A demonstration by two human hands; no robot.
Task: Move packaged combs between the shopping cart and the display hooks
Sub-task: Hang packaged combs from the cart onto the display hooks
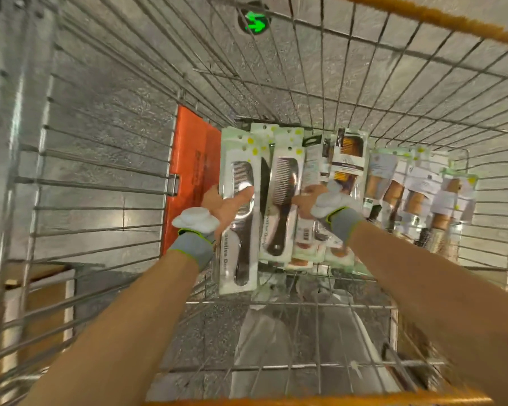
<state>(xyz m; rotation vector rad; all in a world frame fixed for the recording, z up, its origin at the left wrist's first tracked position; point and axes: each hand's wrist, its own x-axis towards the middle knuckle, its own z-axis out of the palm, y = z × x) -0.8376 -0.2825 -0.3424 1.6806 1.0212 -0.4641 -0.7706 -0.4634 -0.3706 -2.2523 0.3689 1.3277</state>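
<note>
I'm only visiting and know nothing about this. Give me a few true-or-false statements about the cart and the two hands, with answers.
1. The left hand holds a packaged comb, thumb on its front. True.
2. The shopping cart has solid plastic walls. False: its walls are wire mesh.
3. The right hand hangs free outside the cart. False: it is inside the cart, gripping the middle packs.
4. Brush packs with wooden handles lie at the right end of the row. True.
5. The orange panel sits to the right of the combs. False: it is to their left.
</note>
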